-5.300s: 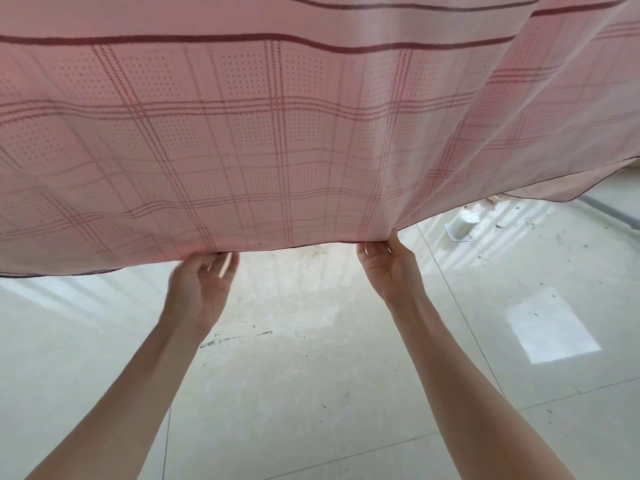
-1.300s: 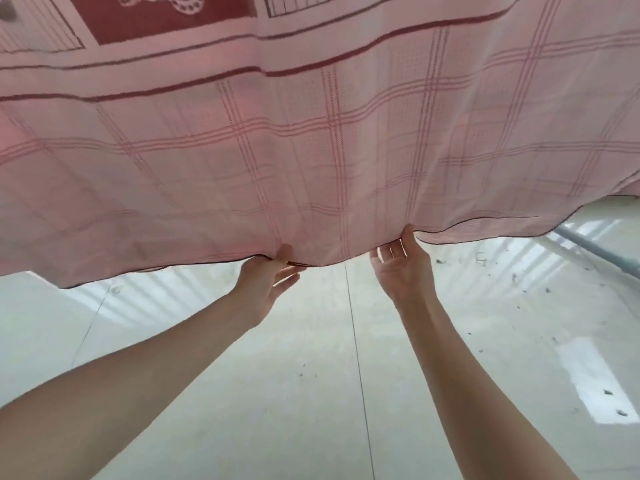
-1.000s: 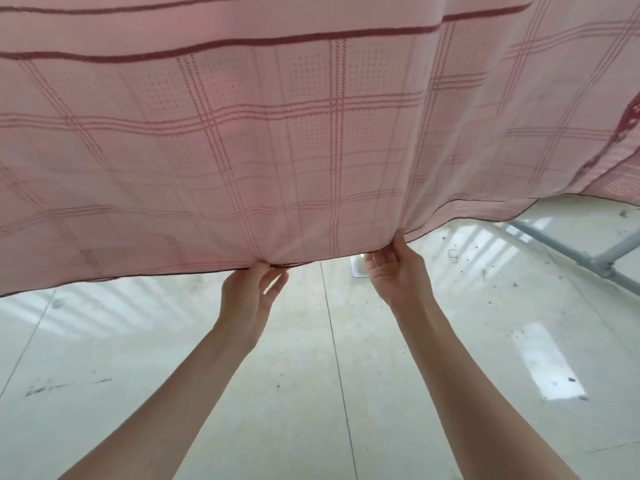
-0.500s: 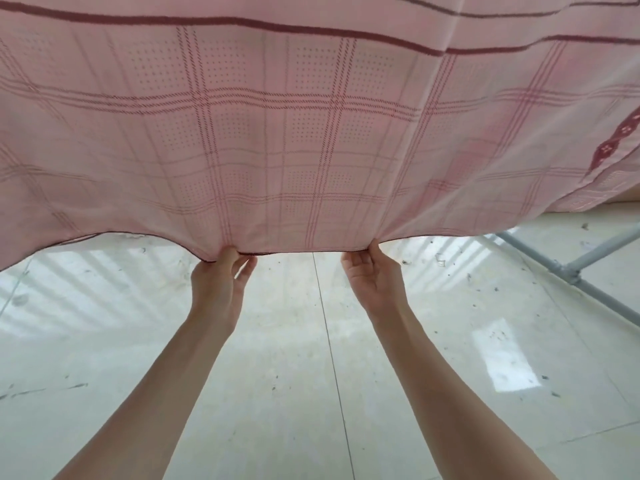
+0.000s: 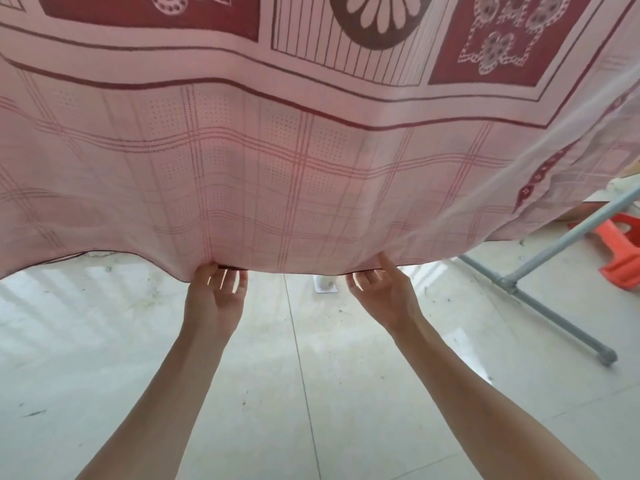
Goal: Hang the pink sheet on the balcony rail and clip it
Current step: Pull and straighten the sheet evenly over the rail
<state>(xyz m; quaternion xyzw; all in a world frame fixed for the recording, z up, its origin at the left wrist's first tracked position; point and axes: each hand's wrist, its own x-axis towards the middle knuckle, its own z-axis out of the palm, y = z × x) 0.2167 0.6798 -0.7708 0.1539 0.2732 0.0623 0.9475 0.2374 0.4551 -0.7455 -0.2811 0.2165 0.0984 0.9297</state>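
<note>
Pink sheet [image 5: 311, 174] filling the upper view, lower hem pinched by left hand [image 5: 216, 292] and apparently by right hand [image 5: 382, 294] (fingertips partly hidden).

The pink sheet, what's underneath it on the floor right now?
Below the pink sheet, held at its lower hem by the left hand and right hand, lie pale floor tiles, a small white object, a grey pipe frame and an orange stool. Anything behind the cloth is hidden.
</note>
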